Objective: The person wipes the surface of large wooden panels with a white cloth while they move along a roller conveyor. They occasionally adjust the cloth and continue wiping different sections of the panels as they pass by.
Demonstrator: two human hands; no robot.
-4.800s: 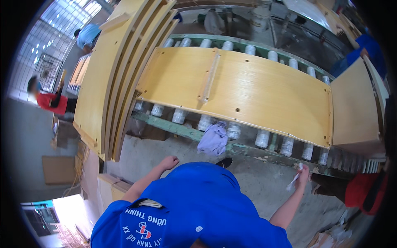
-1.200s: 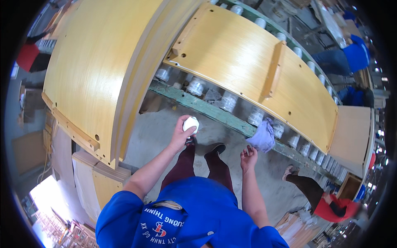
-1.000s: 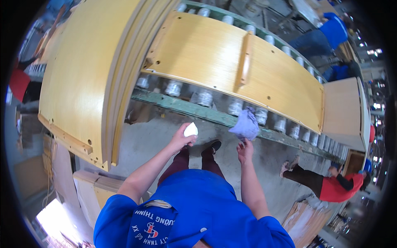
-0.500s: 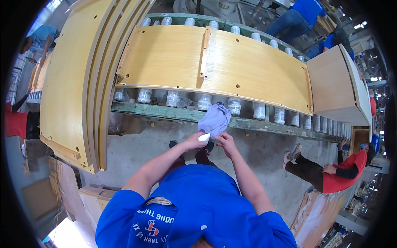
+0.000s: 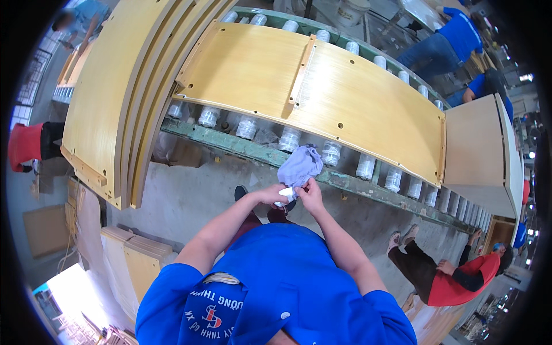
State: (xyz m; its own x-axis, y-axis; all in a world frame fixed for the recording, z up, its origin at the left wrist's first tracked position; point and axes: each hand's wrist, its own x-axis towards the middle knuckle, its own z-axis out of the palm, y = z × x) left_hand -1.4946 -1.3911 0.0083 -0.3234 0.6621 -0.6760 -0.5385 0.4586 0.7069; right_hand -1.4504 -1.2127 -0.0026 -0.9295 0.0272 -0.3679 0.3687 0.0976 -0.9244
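My left hand [image 5: 269,195] is closed around a small white piece [image 5: 286,194], whose kind I cannot make out. Beside it, the fingers of my right hand [image 5: 311,196] pinch together at the near end of a crumpled lilac cloth [image 5: 300,165]. The cloth reaches from my hands toward the green rail of the roller conveyor [image 5: 224,141]. Beyond, a long yellow wooden panel [image 5: 247,72] rests on the plastic-wrapped rollers. Wooden strips run along its two ends, and another strip [image 5: 302,72] crosses it near the middle.
Several yellow panels [image 5: 109,98] stand stacked at the left. A pale box-shaped cabinet part [image 5: 478,144] adjoins the panel's right end. A person in red [image 5: 460,282] is at the right, others in blue [image 5: 454,40] at the far side. Boards [image 5: 138,256] stand behind me on the left.
My right hand has moved in against the cloth and white piece, which has tipped from pointing up to lying lower between my hands. The view has turned slightly, tilting the conveyor.
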